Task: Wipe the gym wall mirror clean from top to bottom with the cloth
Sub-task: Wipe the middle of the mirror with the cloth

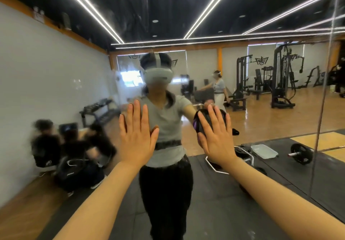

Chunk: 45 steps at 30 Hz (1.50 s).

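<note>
Right hand (pixel 216 137) presses cloth (pixel 200 120), mostly hidden; left hand (pixel 137 135) flat on mirror (pixel 56 71).

Both arms reach forward — left hand (pixel 137 134) flat, fingers straight and upright; right hand (pixel 216 137) likewise flat, fingers spread.

- I see a bright, even interior; light comes from white ceiling strips (pixel 89 8), seen reflected in the mirror (pixel 56 62).
- A pale window patch (pixel 128 79) glows behind the reflected person (pixel 164 127), overexposed.
- Streaks and haze on the glass soften the dark ceiling and dull the reflection.
- The floor (pixel 265 114) shows soft glare from the strips.
- Wide-angle distortion bends the strips and the mirror seam (pixel 324 83) towards the edges.
- Both forearms are sharp and evenly lit, casting no hard shadow.
- A seated group (pixel 71 150) at lower left is heavily smeared; the reflected face is also blurred.
</note>
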Each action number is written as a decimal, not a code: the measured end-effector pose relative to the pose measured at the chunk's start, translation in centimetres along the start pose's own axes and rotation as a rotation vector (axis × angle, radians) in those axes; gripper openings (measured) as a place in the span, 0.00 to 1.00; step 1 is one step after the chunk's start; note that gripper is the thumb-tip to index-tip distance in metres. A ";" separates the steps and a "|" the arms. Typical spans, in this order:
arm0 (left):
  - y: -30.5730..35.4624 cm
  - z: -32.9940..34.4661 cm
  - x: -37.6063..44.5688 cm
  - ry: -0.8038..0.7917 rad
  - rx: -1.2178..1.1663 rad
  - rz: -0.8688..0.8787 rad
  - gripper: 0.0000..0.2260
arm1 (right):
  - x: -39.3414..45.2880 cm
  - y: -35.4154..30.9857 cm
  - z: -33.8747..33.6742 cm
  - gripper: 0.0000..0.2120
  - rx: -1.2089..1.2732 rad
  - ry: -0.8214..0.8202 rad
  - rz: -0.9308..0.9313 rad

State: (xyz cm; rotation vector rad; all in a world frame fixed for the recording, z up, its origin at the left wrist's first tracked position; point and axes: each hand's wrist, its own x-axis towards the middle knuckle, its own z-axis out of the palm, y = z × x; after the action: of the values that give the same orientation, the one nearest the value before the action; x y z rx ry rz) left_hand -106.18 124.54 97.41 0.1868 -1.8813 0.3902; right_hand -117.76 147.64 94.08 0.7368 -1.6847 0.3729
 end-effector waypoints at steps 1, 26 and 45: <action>-0.1 0.0 0.0 -0.001 0.001 0.008 0.33 | 1.6 0.1 -0.3 0.27 0.012 0.017 0.037; 0.1 0.3 -0.3 0.036 -0.019 -0.006 0.31 | -2.0 -0.4 0.2 0.28 0.027 -0.035 0.081; 0.0 0.2 -0.2 0.074 -0.026 0.006 0.32 | 10.9 2.8 -2.1 0.28 0.081 0.183 0.311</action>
State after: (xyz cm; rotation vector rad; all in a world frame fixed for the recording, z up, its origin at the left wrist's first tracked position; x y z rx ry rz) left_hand -106.33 124.48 97.10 0.1471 -1.8139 0.3714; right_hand -119.08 148.10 105.47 0.4816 -1.6171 0.7087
